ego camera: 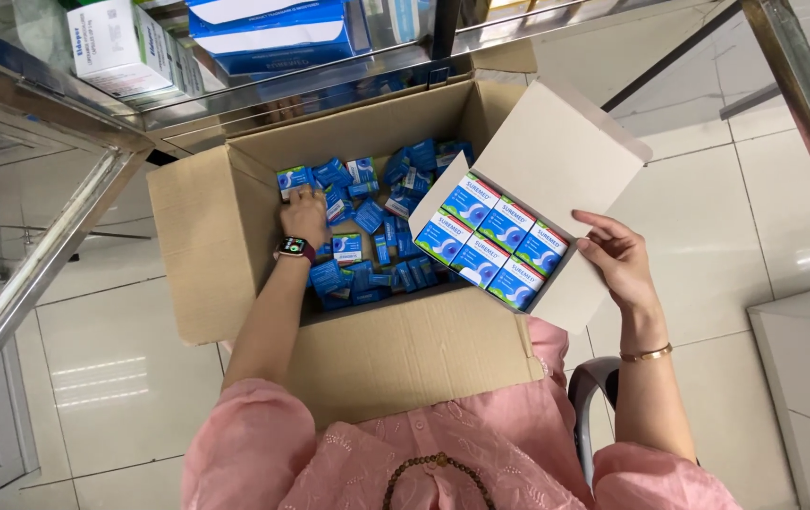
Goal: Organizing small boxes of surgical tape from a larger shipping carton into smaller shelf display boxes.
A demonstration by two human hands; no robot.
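A big brown cardboard carton [199, 219] stands open on the floor in front of me, filled with several small blue packets [367, 215]. My left hand [304, 215], with a dark watch on its wrist, reaches down into the carton and rests on the packets at its left side; what its fingers grip is hidden. My right hand [616, 258] holds a white open box [556, 151] by its right edge, tilted over the carton's right side. Several small blue and white boxes [492, 244] stand packed in rows inside it.
A glass-and-metal shelf [56, 236] rises at the left and behind the carton, carrying a white box [122, 45] and blue boxes [278, 33]. A metal post [806, 104] crosses the upper right. A grey chair edge [594, 382] is beside my right arm. White floor tiles surround everything.
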